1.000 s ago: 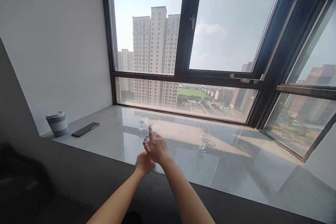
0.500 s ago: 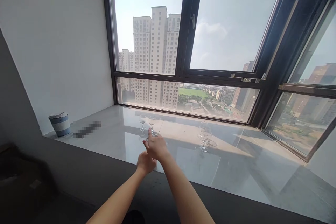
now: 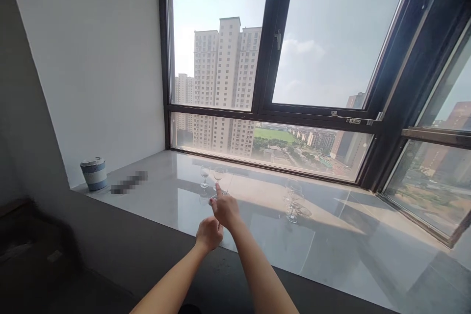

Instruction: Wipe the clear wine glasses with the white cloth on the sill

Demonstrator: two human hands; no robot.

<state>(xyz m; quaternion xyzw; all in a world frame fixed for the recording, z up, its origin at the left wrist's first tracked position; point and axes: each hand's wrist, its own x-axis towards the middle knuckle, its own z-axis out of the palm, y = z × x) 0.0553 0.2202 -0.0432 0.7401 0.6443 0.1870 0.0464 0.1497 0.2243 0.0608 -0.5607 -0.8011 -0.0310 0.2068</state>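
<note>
My left hand (image 3: 209,233) is closed near the front edge of the sill, and whatever its fingers grip is hidden. Just above and to its right, my right hand (image 3: 226,210) has its index finger extended forward while its other fingers curl. A thin line shows beside that hand, too fine to name. Beyond the fingertips stand two clear stemmed glasses, one at the left (image 3: 205,175) and one at the right (image 3: 218,174), the right one partly covered by my finger. Farther right, more clear stemmed glasses (image 3: 293,212) stand close together, overlapping in view.
A blue and white paper cup (image 3: 93,174) with a lid stands at the sill's left end. Beside it lies a blurred-out dark object (image 3: 129,182). The glossy grey sill (image 3: 265,245) runs beneath a dark-framed window (image 3: 265,115), and a white wall (image 3: 110,68) rises at left.
The view has shifted, so the scene sits slightly farther right and lower. My hands keep nearly the same pose, and the glasses stand where they were.
</note>
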